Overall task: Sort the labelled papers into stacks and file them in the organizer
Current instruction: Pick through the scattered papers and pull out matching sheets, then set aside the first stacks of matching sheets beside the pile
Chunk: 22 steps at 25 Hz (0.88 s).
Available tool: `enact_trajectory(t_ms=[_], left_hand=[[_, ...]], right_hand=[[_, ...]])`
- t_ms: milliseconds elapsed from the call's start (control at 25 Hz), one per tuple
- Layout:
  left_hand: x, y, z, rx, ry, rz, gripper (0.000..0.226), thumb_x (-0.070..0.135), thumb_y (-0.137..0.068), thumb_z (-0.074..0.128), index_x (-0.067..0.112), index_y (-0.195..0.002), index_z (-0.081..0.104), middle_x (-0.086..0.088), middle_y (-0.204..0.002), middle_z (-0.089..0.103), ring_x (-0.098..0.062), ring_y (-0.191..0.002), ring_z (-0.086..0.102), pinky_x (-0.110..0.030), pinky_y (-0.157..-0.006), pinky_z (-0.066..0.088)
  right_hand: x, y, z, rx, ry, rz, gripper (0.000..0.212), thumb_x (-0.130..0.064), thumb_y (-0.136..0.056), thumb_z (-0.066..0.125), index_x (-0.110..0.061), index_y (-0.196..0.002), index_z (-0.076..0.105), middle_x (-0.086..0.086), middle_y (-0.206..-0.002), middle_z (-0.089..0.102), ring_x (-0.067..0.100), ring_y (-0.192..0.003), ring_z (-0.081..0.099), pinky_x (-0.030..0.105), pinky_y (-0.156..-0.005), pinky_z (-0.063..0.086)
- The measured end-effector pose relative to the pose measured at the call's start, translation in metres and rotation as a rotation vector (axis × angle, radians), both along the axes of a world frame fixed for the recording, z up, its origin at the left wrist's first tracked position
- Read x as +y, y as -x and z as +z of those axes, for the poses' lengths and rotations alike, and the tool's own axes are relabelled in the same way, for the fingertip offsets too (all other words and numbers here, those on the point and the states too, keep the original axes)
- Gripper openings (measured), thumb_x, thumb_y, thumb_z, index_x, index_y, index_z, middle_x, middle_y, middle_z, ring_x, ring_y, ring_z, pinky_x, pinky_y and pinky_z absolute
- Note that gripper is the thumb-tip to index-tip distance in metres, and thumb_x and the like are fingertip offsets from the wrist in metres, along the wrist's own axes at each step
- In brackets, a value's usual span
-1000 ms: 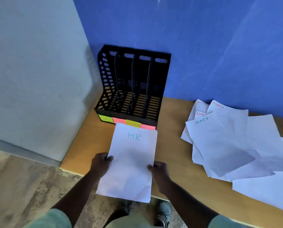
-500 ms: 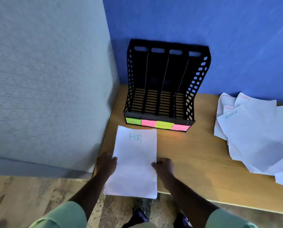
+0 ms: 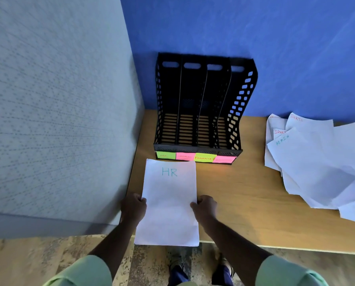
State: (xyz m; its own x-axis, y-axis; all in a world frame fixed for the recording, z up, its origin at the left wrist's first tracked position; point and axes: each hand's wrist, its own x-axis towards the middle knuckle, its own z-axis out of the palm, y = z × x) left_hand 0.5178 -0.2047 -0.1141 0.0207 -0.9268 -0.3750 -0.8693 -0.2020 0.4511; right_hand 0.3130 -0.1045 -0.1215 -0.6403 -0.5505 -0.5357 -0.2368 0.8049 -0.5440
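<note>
A white sheet marked HR [image 3: 169,195] is held between both hands in front of the organizer, its near end jutting past the table's front edge. My left hand [image 3: 133,207] grips its left edge and my right hand [image 3: 204,206] grips its right edge. The black organizer [image 3: 242,96] stands against the blue wall with several upright slots, all without papers. Green, pink and yellow sticky labels [image 3: 196,156] run along its front lip. A loose pile of white labelled papers [image 3: 317,162] lies on the table to the right, with SPORTS and ADMIN legible.
The wooden table [image 3: 244,203] fits into a corner, with a grey partition wall [image 3: 59,100] close on the left and a blue wall behind. Bare tabletop lies between the organizer and the paper pile. Floor and my shoes show below the front edge.
The view has swung left and closer, so the organizer now sits straight ahead. Both hands kept hold of the HR sheet, which stays in front of the labelled lip.
</note>
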Motion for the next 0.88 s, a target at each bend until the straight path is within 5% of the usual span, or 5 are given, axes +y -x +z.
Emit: enact_trajectory(t_ms=[120,320,480,680,880], left_hand=[[0.001,0.001,0.006,0.024,0.004,0.033,0.01,0.015,-0.08,0.067,0.007,-0.076,0.07,-0.013,-0.081,0.073,-0.033,-0.084,0.069,-0.031,-0.07,0.048],[0.016,0.013,0.014,-0.059,0.203,-0.092,0.036,0.015,-0.079,0.073,0.003,-0.111,0.063,-0.018,-0.114,0.059,-0.036,-0.106,0.058,-0.043,-0.089,0.048],[0.025,0.052,0.018,0.021,0.339,-0.296,0.035,0.016,-0.078,0.075,0.011,-0.111,0.066,-0.011,-0.109,0.064,-0.029,-0.105,0.059,-0.04,-0.088,0.051],[0.045,0.136,0.028,0.215,0.243,-0.535,0.021,0.017,-0.084,0.071,0.021,-0.104,0.068,0.004,-0.108,0.065,-0.014,-0.103,0.059,-0.03,-0.091,0.052],[0.068,0.238,0.019,0.33,0.139,-0.628,0.015,0.008,-0.084,0.069,0.013,-0.098,0.07,0.0,-0.097,0.068,-0.013,-0.09,0.065,-0.021,-0.081,0.049]], right_hand=[[0.002,0.004,0.001,-0.004,0.003,0.024,0.02,-0.017,-0.076,0.069,-0.005,-0.061,0.064,0.004,-0.056,0.057,0.022,-0.056,0.05,0.025,-0.048,0.03],[0.027,0.038,0.011,0.036,0.002,-0.034,0.033,-0.02,-0.081,0.064,-0.009,-0.05,0.059,-0.001,-0.047,0.051,0.017,-0.048,0.046,0.023,-0.046,0.03],[0.064,0.099,0.023,0.077,-0.004,-0.144,0.029,-0.023,-0.085,0.064,-0.005,-0.062,0.069,0.012,-0.062,0.062,0.029,-0.064,0.057,0.031,-0.055,0.035],[0.088,0.2,0.035,0.083,0.08,-0.304,0.026,-0.018,-0.083,0.06,0.0,-0.069,0.071,0.019,-0.072,0.07,0.037,-0.074,0.065,0.036,-0.065,0.052],[0.103,0.324,0.044,0.223,0.124,-0.354,0.025,-0.013,-0.076,0.054,-0.005,-0.053,0.051,0.018,-0.055,0.047,0.028,-0.057,0.041,0.031,-0.052,0.029]])
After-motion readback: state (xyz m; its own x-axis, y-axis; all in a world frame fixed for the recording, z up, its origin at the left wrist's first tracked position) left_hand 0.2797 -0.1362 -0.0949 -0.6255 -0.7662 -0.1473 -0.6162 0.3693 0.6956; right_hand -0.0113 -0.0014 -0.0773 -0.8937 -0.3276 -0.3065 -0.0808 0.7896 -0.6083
